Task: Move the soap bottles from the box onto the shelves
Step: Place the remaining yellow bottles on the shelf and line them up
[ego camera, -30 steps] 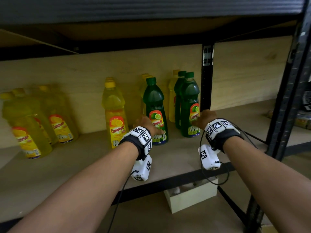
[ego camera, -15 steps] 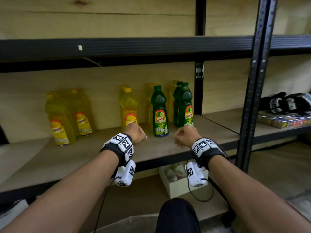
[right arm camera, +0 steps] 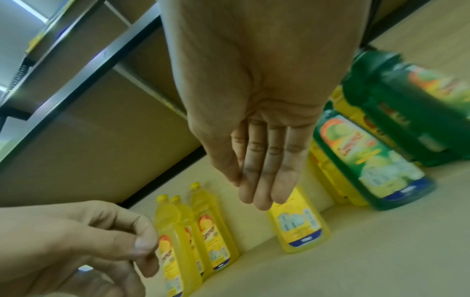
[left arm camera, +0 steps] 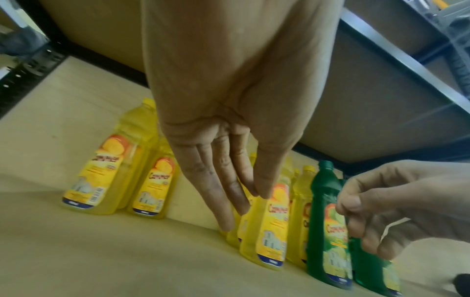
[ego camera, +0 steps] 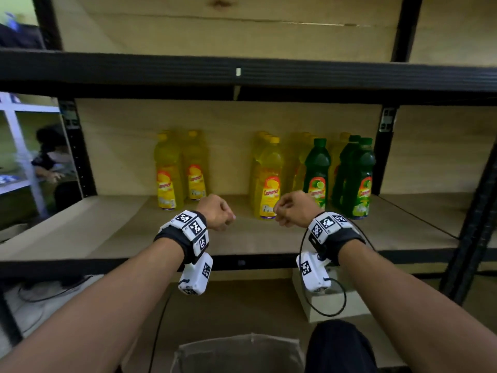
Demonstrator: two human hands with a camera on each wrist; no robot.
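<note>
Several yellow soap bottles (ego camera: pixel 269 181) and three green soap bottles (ego camera: pixel 318 172) stand upright along the back of the wooden shelf (ego camera: pixel 107 238). My left hand (ego camera: pixel 217 214) and right hand (ego camera: pixel 293 210) hover side by side over the shelf's front part, short of the bottles. Both hold nothing, with fingers loosely curled. In the left wrist view the left hand (left arm camera: pixel 229 191) hangs empty above the yellow bottles (left arm camera: pixel 272 231). In the right wrist view the right hand (right arm camera: pixel 262 170) is likewise empty. The pale rim of a box (ego camera: pixel 236 345) shows at the bottom edge; its inside is hidden.
A black shelf beam (ego camera: pixel 242 74) runs overhead and black posts (ego camera: pixel 387 146) stand to the right. A small white box (ego camera: pixel 330 308) sits under the shelf. My dark knee (ego camera: pixel 338 345) is beside the box. Another person (ego camera: pixel 51 157) crouches far left.
Both hands were at the green bottles on the shelf a second ago. They have let go and drawn back toward me, empty, and my view has pulled back and left.
</note>
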